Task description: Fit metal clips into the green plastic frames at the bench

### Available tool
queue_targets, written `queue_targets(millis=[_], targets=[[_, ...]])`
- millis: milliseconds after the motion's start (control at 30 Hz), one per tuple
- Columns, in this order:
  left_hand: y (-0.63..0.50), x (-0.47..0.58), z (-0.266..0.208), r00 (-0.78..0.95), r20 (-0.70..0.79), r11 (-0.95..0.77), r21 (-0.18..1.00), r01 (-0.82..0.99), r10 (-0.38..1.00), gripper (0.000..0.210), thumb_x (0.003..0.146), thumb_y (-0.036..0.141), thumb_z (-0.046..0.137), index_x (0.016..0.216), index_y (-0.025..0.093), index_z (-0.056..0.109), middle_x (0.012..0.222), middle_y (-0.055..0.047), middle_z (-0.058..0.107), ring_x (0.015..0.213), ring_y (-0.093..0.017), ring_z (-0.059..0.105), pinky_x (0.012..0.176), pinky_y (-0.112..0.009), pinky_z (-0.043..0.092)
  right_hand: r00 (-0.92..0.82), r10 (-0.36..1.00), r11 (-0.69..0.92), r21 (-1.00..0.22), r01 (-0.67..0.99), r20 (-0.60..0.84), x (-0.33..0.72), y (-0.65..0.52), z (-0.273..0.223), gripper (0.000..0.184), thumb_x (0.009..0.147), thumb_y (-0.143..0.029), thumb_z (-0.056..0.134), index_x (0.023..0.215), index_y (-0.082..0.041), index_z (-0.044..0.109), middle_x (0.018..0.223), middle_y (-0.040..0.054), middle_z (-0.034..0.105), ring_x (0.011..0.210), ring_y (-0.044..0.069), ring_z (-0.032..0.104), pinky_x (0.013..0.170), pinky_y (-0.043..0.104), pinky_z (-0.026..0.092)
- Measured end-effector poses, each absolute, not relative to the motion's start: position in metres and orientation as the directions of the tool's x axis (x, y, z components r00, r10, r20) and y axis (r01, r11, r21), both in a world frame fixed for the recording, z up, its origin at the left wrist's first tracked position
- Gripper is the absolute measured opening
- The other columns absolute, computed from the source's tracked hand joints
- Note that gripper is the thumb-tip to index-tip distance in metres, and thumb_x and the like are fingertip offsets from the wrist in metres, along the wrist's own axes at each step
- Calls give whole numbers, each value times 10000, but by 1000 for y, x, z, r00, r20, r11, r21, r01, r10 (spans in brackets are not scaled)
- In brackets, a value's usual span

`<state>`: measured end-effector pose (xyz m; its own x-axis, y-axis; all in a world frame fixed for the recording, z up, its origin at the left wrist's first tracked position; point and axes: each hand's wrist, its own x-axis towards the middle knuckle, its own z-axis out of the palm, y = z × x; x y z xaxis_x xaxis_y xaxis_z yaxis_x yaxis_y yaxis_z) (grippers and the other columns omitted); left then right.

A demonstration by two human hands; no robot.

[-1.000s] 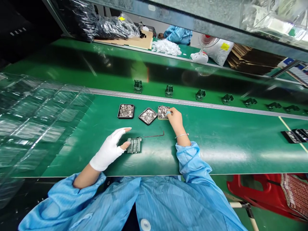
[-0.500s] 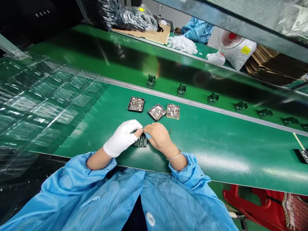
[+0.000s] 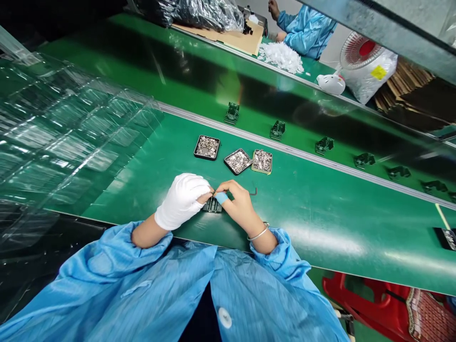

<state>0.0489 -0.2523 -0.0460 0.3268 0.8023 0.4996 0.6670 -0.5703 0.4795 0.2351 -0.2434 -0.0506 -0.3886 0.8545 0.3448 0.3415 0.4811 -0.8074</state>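
Observation:
My left hand (image 3: pixel 183 200), in a white glove with bare fingertips, is closed in a pinch just above a dark green ridged part (image 3: pixel 213 205) on the bench. Facing it, my right hand (image 3: pixel 235 202) is bare, with a blue wrap on one finger, and pinches at the same spot. The fingertips meet, and whatever small piece they hold is too small to make out. Beyond the hands sit a black tray (image 3: pixel 195 154), a second tray (image 3: pixel 228 167) and a yellowish tray (image 3: pixel 269 171), all filled with small metal pieces. A hex key (image 3: pixel 255 191) lies right of my right hand.
Several dark green assemblies (image 3: pixel 278 129) stand in a row past the metal rail (image 3: pixel 249 136). Clear plastic trays (image 3: pixel 71 137) cover the left side. At the back are a fan (image 3: pixel 361 50), white pieces (image 3: pixel 281 57) and a co-worker's blue sleeve (image 3: pixel 309 31). A red chair (image 3: pixel 370 304) is lower right.
The view has shifted, so the bench things appear further right and slightly higher. My right fingers have changed their pose at the pinch. The co-worker's raised hand now shows.

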Motion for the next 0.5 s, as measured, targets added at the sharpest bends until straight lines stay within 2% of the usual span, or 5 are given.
queue_targets(millis=[100,167,267,500], targets=[[-253,50,-63,198,296,-355,747,562,934,282,879,352,477,1030,178,641,1063,-84,693,1010,-222,639,910,-369,496,-359,889,427,-798,424,285,235,-242,-55,99,842,-147,527,810,-216,590,837,12,638,839,160,593,823,311,468],[-253,52,-75,204,132,-215,857,469,970,335,854,352,476,1098,176,622,1129,-83,680,1060,-227,630,960,-377,486,-374,882,451,-745,492,287,234,-242,-60,98,820,-136,534,819,-218,589,901,28,645,909,183,583,906,360,432],[-252,55,-86,223,3,-92,917,389,975,351,825,367,480,1069,168,634,1098,-83,694,1033,-241,640,974,-396,482,-399,867,489,-671,557,299,232,-241,-70,124,792,-119,537,845,-219,586,946,41,643,943,203,566,954,398,390],[-253,57,-83,210,-15,-62,933,355,978,342,810,384,494,1028,166,640,1092,-83,695,1011,-244,639,979,-395,473,-384,865,500,-624,601,323,225,-243,-79,136,798,-111,492,859,-212,559,932,55,638,902,212,553,863,364,404]])
